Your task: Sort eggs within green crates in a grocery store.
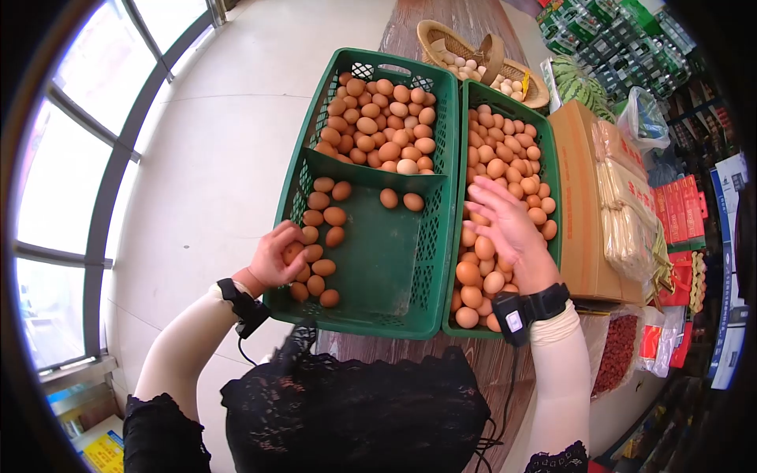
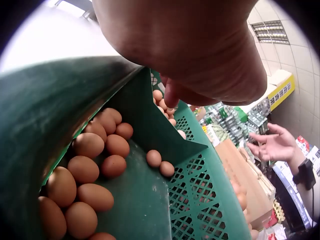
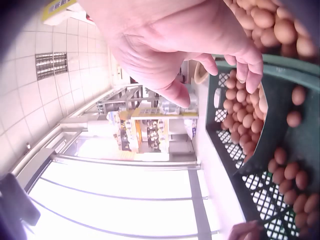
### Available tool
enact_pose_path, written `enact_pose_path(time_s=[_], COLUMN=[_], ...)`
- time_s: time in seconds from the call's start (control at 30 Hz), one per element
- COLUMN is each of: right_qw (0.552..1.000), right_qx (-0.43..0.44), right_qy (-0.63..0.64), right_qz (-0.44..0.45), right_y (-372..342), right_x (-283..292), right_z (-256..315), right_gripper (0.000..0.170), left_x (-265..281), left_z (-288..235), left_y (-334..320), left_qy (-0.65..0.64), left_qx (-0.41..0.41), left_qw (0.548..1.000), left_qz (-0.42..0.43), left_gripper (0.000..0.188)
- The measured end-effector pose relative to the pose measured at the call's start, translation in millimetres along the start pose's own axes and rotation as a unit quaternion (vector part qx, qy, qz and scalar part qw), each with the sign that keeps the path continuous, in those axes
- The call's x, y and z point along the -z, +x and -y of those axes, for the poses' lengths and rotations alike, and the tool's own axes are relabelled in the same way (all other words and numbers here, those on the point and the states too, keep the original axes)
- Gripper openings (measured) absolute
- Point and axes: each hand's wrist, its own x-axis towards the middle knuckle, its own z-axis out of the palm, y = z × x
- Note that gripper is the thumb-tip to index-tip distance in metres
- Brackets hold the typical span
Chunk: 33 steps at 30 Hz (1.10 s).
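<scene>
My left hand (image 1: 276,254) is over the left wall of a green plastic crate (image 1: 378,268), its curled fingers holding a brown egg (image 1: 292,252). Beneath it, brown eggs (image 1: 323,267) lie in rough rows along that wall. Two more eggs (image 1: 400,199) lie apart, by the divider (image 1: 371,175). Behind the divider the crate is heaped with eggs (image 1: 378,118). My right hand (image 1: 509,229) hovers above a second green crate (image 1: 557,189) full of brown eggs (image 1: 471,296), its fingers spread and nothing in the palm. In the left wrist view the left fingers are mostly hidden behind the hand.
A wicker basket (image 1: 441,35) with paler eggs stands behind the crates. To the right are a cardboard box (image 1: 574,205), bagged packets (image 1: 627,189) and a watermelon (image 1: 574,79). Both crates stand side by side on a wooden table (image 1: 371,355). Windows (image 1: 55,189) line the left.
</scene>
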Motion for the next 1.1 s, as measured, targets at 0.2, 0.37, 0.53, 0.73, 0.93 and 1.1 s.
enact_pose_path(time_s=[0.2,0.37,0.53,0.73,0.93,1.1], right_qw=[0.964,0.957,0.928,0.902,0.873,0.842], right_qx=[-0.037,-0.188,-0.154,-0.025,-0.044,-0.038], right_qy=[-0.257,-0.201,-0.311,-0.404,-0.436,-0.504], right_qz=[-0.054,-0.092,-0.138,-0.149,-0.213,-0.190], right_y=[63,115,148,185,185,190], right_x=[-91,-94,-88,-83,-97,-109], right_z=[-61,-107,-101,-169,-166,-166], right_gripper=[0.071,0.079,0.082,0.092,0.074,0.066], left_x=[-1,-7,-5,-5,-11,-13], left_z=[11,19,19,17,18,17], left_y=[-1,-4,0,3,4,4], left_qy=[-0.016,0.040,0.045,0.017,0.028,0.057], left_qx=[0.000,0.021,0.009,-0.008,0.011,0.014], left_qw=[0.998,0.997,0.996,0.999,0.998,0.996], left_qz=[0.064,0.070,0.070,0.050,0.060,0.061], left_gripper=[0.015,0.019,0.019,0.016,0.017,0.016])
